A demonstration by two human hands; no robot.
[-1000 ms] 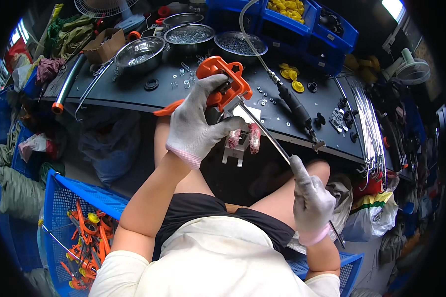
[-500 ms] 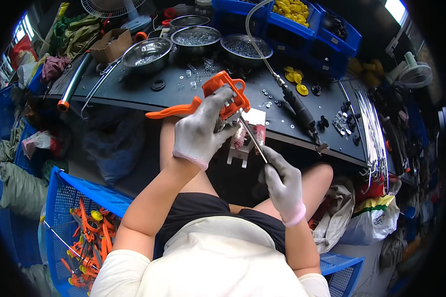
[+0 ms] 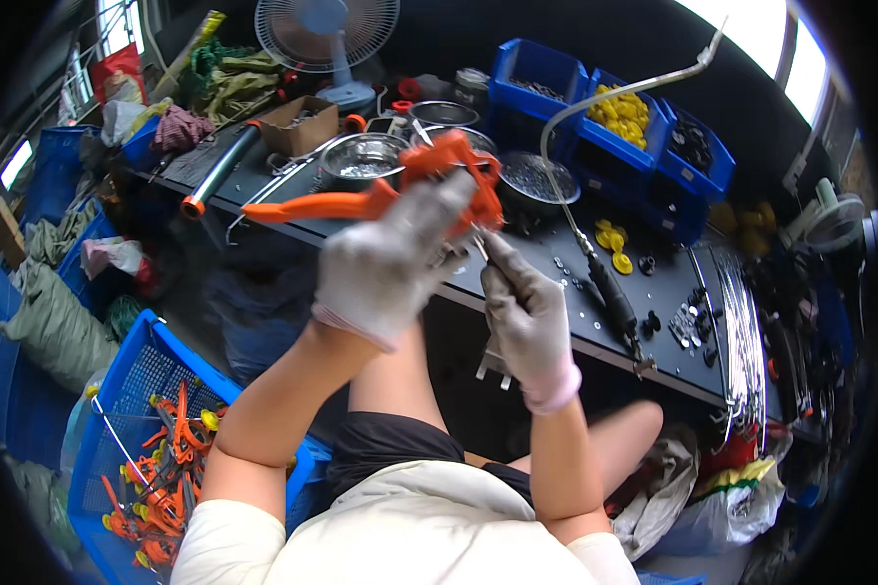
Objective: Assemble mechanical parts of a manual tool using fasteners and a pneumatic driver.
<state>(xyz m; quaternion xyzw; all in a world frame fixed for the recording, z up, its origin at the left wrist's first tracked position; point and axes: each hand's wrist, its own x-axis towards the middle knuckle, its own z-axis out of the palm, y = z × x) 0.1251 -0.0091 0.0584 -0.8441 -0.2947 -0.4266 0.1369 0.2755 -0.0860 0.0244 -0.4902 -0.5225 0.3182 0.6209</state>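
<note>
Raised over the bench edge is an orange tool body with a long trigger-like lever [image 3: 312, 207], resembling a caulking gun handle; it is smeared by motion. My left hand [image 3: 390, 258], in a grey-white glove, is closed around it. Close beside its lower end, my gloved right hand [image 3: 532, 317] is closed on a thin metal rod [image 3: 481, 250]. Only the rod's tip shows, pointing up at the body's metal part. The rest of the rod is hidden by my fingers.
Steel bowls [image 3: 364, 159] of small parts and blue bins [image 3: 618, 127] line the bench's back. A black air tool [image 3: 615, 302] on a hose and metal rods [image 3: 741, 341] lie to the right. Lower left stands a blue basket [image 3: 127, 375] of orange tools.
My view has tilted up and turned a little. Both hands are higher relative to my body, the left moving the orange body. My right hand has come closer to it, now hiding most of the rod.
</note>
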